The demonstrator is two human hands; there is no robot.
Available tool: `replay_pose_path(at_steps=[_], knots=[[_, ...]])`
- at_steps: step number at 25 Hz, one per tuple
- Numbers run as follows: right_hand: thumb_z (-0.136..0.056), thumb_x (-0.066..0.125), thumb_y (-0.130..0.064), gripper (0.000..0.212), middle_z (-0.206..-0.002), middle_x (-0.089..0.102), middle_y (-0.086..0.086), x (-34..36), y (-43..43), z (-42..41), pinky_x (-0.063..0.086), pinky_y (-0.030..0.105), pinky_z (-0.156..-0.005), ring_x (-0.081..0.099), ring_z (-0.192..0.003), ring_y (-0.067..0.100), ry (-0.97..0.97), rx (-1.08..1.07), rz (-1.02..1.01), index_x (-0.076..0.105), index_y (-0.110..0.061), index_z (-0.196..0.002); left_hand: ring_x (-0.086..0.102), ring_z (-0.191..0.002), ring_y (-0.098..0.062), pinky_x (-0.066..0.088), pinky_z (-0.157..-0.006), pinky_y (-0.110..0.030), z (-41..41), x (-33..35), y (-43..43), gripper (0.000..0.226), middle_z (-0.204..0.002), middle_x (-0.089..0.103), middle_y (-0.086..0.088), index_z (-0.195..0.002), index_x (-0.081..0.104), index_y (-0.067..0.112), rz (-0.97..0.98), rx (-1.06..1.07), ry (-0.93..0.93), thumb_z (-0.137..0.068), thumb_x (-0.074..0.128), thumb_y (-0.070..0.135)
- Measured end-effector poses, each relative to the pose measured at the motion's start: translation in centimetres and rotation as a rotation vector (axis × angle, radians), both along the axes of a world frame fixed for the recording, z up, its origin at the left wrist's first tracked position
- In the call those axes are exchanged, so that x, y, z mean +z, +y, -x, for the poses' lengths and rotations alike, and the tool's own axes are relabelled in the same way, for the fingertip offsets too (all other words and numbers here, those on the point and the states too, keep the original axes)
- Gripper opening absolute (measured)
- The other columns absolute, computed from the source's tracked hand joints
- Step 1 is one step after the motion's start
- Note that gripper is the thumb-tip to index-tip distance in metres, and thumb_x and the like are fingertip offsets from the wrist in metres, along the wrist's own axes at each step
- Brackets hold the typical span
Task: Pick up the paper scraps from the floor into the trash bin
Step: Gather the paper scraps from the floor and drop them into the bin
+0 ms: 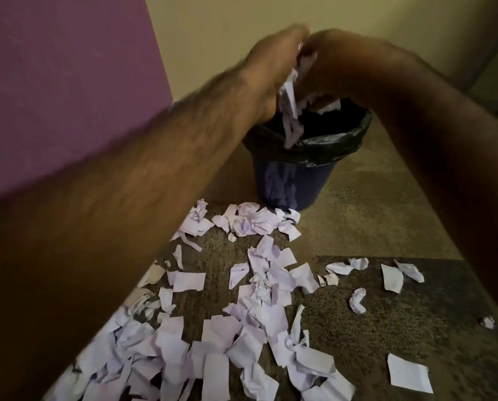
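Both hands meet in the upper centre of the frame, directly above the trash bin. The left hand and the right hand are cupped against each other, with a bunch of paper pressed between the palms. The fingers are curled around the bunch and blurred, so how tightly they close cannot be told. One long strip hangs from the bunch down across the bin's rim. The bin is dark blue, lined with a black bag folded over the rim, and stands upright on the carpet. Pale paper scraps cover the carpet from just in front of the bin down to the lower edge of the frame, thickest at lower left. A purple wall fills the upper left
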State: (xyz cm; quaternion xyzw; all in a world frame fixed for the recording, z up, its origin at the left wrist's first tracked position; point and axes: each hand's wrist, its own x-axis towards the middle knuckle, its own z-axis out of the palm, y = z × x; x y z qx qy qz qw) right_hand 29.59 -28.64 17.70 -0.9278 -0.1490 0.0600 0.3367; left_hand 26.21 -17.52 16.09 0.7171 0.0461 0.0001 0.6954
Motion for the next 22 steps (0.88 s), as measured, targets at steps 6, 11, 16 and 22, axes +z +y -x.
replay_pose_path(at_steps=[6,11,16,22], knots=[[-0.071,0.086,-0.013,0.085,-0.111,0.058,0.002,-1.9,-1.4,-3.7,0.062,0.040,-0.079,0.069,-0.087,0.022,-0.054,-0.136,-0.104,0.044,-0.022,-0.144,0.057,-0.125,-0.011,0.048,-0.086,-0.019,-3.3,0.5,0.3,0.062,-0.159,0.036,0.003,-0.156,0.030,0.020,0.060,0.107,-0.069,-0.103,0.038,0.052],[-0.082,0.077,-0.011,0.047,-0.121,0.061,0.012,-3.3,-4.8,-1.2,0.063,0.036,-0.076,0.069,-0.090,0.018,-0.174,-0.126,-0.285,0.061,-0.014,-0.127,0.045,-0.133,-0.014,0.033,-0.117,-0.036,-3.1,-5.7,1.8,0.055,-0.146,0.048,0.000,-0.150,0.043,0.017,-0.116,0.164,-0.226,-0.104,0.037,0.047],[-0.092,0.064,-0.007,0.026,-0.099,0.071,0.020,-15.0,-14.2,2.3,0.060,0.048,-0.074,0.067,-0.078,0.030,0.058,-0.157,0.016,0.064,-0.008,-0.118,0.044,-0.137,-0.014,0.042,-0.112,-0.040,6.7,-21.8,2.5,0.051,-0.152,0.045,-0.002,-0.146,0.047,0.022,-0.684,0.023,-0.243,-0.101,0.043,0.047],[-0.095,0.061,-0.015,0.040,-0.136,0.058,0.021,-29.8,-26.1,4.5,0.046,0.034,-0.093,0.058,-0.119,0.032,0.477,-0.354,0.724,0.056,0.002,-0.130,0.028,-0.150,-0.031,0.035,-0.113,-0.060,25.7,-35.5,-5.9,0.062,-0.165,0.022,-0.008,-0.149,0.044,0.032,-1.284,-0.530,-0.487,-0.092,0.044,0.056]])
